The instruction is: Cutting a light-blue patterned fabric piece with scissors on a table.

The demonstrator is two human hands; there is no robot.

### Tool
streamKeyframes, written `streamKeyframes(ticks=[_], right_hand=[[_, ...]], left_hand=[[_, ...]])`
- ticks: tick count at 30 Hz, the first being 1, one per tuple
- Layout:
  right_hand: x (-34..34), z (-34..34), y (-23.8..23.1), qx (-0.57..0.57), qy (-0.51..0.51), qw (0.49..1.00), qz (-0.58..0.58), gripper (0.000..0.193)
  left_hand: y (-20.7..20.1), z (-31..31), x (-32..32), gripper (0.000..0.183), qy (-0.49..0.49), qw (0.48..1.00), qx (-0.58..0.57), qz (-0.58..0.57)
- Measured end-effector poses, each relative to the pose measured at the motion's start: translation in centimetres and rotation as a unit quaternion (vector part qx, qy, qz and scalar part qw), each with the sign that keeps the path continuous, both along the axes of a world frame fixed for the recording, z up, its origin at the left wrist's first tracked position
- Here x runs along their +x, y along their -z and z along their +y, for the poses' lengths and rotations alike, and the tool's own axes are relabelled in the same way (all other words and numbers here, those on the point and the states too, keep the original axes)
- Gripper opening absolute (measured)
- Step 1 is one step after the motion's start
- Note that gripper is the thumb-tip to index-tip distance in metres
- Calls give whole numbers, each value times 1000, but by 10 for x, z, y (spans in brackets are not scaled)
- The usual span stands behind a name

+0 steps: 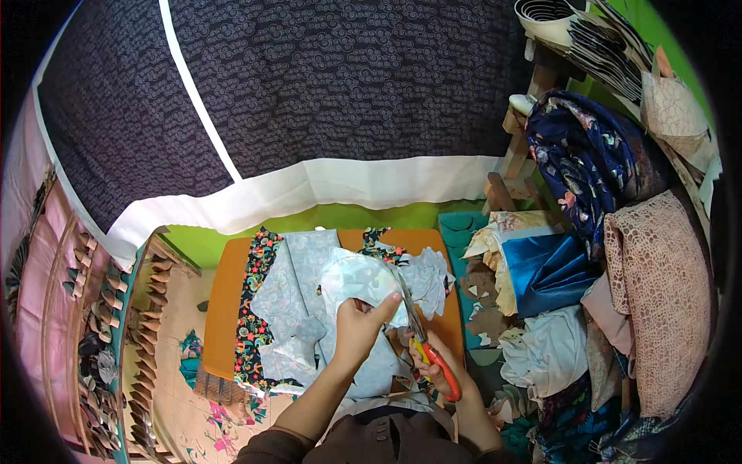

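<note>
Orange table (220,309) below. Left hand (355,331) pinches a pale fabric piece (352,278) above the table's middle, presumably keeping the rim accessible; right hand (452,363) curls round red-handled scissors (437,361), blades at that rim. Floral cloth (253,340) lines the left edge.

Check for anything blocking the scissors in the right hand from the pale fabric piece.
Nothing visible does. The red-handled scissors in the right hand have their blades at the right edge of the pale fabric piece, which the left hand holds up.
</note>
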State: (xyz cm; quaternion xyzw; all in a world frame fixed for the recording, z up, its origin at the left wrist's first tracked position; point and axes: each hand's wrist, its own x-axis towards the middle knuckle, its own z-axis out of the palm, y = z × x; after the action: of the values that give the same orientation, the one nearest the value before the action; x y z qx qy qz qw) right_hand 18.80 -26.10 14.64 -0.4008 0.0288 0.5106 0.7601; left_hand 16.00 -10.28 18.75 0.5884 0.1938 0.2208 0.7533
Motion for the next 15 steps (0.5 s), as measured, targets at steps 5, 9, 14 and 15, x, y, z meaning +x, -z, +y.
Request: streamKeyframes(ticks=[5, 9, 14, 15], right_hand=[[0, -3, 4, 52, -56, 980, -186, 32], [3, -6, 14, 41, -71, 986, -143, 37], [-3, -5, 1, 86, -61, 950, -295, 64], [0, -7, 6, 85, -61, 950, -295, 64]], left_hand=[[6, 3, -1, 14, 12, 1000, 6, 5], [7, 3, 0, 14, 19, 1000, 12, 9], [2, 5, -3, 14, 23, 999, 10, 23], [1, 6, -3, 14, 30, 999, 8, 25]])
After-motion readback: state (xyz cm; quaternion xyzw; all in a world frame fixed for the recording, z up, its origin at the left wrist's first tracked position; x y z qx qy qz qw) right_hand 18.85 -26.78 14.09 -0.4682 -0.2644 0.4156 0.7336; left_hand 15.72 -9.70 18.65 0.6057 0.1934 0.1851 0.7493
